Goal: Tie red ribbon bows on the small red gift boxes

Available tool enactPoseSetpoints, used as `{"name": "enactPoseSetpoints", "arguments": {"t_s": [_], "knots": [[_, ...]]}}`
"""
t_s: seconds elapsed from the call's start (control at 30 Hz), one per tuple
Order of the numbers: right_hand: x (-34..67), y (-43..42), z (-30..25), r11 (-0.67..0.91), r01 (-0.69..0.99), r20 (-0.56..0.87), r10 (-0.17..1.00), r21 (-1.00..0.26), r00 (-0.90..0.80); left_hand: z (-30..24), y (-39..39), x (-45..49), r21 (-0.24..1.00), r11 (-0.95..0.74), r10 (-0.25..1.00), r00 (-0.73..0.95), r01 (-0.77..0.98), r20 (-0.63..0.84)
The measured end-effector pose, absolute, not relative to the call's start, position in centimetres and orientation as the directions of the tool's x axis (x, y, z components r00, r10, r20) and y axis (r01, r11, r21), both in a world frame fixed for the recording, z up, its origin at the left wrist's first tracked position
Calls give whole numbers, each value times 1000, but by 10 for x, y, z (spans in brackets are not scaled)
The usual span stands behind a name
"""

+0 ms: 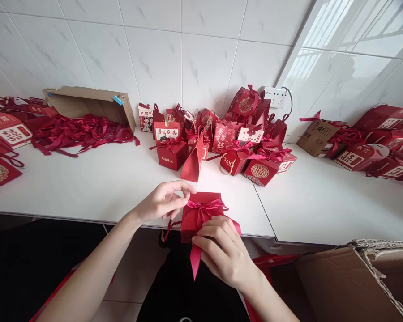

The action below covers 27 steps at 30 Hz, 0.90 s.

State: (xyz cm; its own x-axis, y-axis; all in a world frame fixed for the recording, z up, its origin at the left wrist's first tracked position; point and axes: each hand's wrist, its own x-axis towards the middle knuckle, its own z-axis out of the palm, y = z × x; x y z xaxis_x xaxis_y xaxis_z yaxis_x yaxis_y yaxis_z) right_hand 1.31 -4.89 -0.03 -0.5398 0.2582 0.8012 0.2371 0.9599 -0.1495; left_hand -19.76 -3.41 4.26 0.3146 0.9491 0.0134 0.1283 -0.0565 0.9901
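A red gift box (191, 223) with a satin ribbon bow (204, 206) sits at the table's front edge. Twisted red cord handles (170, 227) hang at its sides. My right hand (226, 248) rests over its front right, thumb and fingers closed on the ribbon below the knot; one pointed ribbon tail hangs past the edge. At the upper left corner of the box, my left hand (169, 200) has bent fingers slightly apart, their tips beside the left loop of the bow. I see nothing held in it.
Several finished red boxes (173, 153) stand along the tiled wall. Loose red ribbons (83, 134) spill from a cardboard box (87, 95) at left. More boxes (359, 154) are stacked right, and an open carton (336, 281) stands below the white table (87, 188). A power strip (273, 96) leans on the wall.
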Motion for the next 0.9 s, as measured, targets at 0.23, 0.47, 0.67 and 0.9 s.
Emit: {"name": "enactPoseSetpoints", "arguments": {"t_s": [0.23, 0.47, 0.67, 0.9], "knots": [[12, -50, 1, 951, 228, 785, 302, -208, -541, 52, -35, -194, 947, 8, 938, 326, 322, -119], [13, -49, 2, 944, 194, 777, 329, -266, -536, 65, -31, -198, 910, 42, 897, 386, 412, -216], [12, -50, 1, 938, 201, 781, 346, -282, -520, 59, -30, -197, 947, 54, 886, 423, 317, -192], [10, -50, -1, 933, 207, 779, 361, -295, -513, 50, -27, -201, 976, 55, 908, 397, 210, -137]]}}
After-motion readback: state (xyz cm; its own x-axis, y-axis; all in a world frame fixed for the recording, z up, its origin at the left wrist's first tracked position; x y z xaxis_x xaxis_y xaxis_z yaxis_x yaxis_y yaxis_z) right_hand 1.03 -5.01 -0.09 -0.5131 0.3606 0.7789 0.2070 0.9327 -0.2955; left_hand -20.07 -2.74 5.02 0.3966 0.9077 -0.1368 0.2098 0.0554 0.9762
